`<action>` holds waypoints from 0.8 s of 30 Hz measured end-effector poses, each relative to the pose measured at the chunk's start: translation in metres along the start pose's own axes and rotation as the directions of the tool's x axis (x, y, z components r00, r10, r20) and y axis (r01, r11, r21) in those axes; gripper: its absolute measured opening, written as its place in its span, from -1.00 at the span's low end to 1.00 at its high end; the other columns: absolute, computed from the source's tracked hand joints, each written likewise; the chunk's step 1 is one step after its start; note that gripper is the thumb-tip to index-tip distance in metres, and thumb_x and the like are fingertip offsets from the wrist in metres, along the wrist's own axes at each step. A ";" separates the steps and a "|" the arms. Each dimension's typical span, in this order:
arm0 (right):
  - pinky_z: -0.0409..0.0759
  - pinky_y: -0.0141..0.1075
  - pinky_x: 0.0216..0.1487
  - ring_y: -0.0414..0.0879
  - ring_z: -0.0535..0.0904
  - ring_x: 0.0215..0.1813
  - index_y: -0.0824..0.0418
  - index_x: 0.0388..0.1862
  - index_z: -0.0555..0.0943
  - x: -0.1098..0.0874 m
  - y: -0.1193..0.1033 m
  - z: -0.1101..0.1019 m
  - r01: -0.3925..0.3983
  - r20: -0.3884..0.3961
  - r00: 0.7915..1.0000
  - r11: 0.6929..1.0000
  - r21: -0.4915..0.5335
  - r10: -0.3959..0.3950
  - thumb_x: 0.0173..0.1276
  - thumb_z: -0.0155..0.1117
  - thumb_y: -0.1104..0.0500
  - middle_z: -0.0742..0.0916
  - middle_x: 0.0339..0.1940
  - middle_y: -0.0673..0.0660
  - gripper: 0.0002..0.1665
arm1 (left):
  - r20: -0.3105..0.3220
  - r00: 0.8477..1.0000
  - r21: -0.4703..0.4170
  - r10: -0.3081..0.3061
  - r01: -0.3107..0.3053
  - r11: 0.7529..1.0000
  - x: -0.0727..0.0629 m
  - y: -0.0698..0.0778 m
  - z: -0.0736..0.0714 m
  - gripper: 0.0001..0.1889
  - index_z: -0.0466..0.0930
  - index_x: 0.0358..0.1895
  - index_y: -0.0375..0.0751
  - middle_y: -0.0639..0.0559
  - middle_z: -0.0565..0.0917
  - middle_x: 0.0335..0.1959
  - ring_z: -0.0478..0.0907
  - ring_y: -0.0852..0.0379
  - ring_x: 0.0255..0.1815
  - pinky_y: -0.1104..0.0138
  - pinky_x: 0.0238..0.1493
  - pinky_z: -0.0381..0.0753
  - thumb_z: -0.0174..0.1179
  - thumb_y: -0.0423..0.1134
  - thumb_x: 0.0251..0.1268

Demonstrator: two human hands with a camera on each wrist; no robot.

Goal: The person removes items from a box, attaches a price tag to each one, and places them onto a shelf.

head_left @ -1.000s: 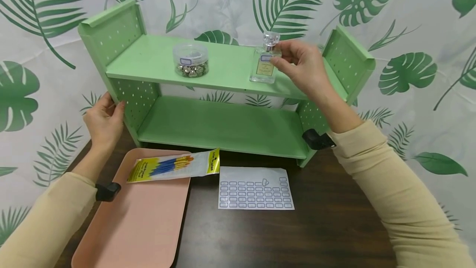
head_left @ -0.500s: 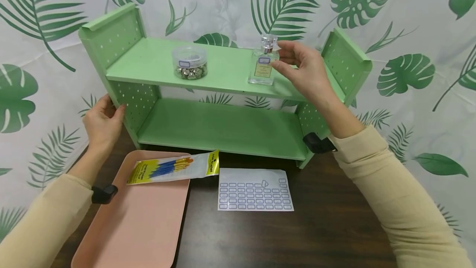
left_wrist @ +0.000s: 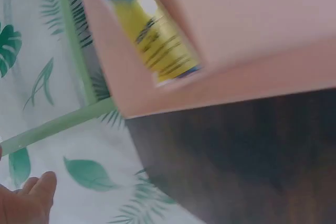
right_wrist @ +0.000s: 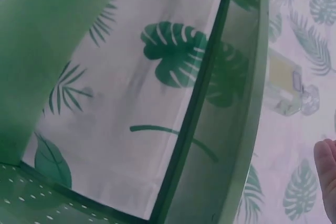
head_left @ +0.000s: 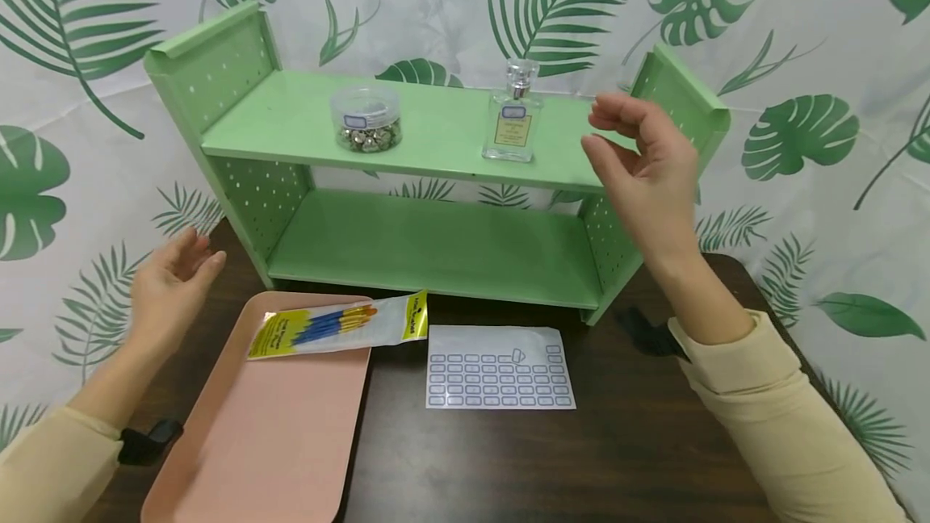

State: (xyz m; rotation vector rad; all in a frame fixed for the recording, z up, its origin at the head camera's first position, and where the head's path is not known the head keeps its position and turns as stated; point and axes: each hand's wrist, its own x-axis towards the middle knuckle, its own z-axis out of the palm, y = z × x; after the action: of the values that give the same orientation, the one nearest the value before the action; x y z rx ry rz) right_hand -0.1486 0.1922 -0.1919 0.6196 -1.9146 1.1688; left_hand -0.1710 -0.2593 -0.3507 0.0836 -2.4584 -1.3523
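Observation:
A clear perfume bottle (head_left: 512, 127) with a small blue-edged label stands upright on the top board of a green two-tier shelf (head_left: 436, 240). To its right, apart from it, my right hand (head_left: 650, 176) hangs in the air with nothing in its loosely bent fingers. My left hand (head_left: 167, 289) is off the shelf, left of its side panel and above the tray's far left corner, holding nothing. Left of the bottle sits a round clear jar (head_left: 366, 119) of silvery bells, also labelled. In the right wrist view the bottle (right_wrist: 283, 85) shows sideways beyond the board's edge.
A pink tray (head_left: 276, 426) lies at the front left. Across its far end rests a packet of paint brushes (head_left: 337, 325), overhanging the tray's right rim. A sheet of label stickers (head_left: 500, 378) lies on the dark wooden table (head_left: 617, 442). Leaf-print cloth hangs behind.
My right hand has let go of the perfume bottle and drawn away to the right. The left hand has left the shelf's side panel, moving down and left. The bottle stays on the top board.

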 end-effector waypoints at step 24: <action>0.55 -0.24 0.06 0.01 0.56 0.06 0.32 -0.03 0.57 -0.168 0.040 0.107 -0.031 0.399 0.917 0.999 0.011 0.024 0.07 0.42 0.34 0.65 -0.03 0.18 -0.57 | 0.295 0.938 0.240 -0.183 0.112 0.964 -0.042 -0.042 0.029 -0.39 0.09 0.35 -0.54 -0.49 0.32 0.23 0.30 -0.41 0.24 -0.14 0.12 0.34 -0.14 -0.10 0.46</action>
State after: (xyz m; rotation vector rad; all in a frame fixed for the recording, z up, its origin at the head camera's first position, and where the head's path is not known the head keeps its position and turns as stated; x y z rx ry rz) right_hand -0.1220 0.1159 -0.3785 0.8994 -2.2610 1.1403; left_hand -0.1451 -0.2501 -0.4103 0.1157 -2.9207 -1.2255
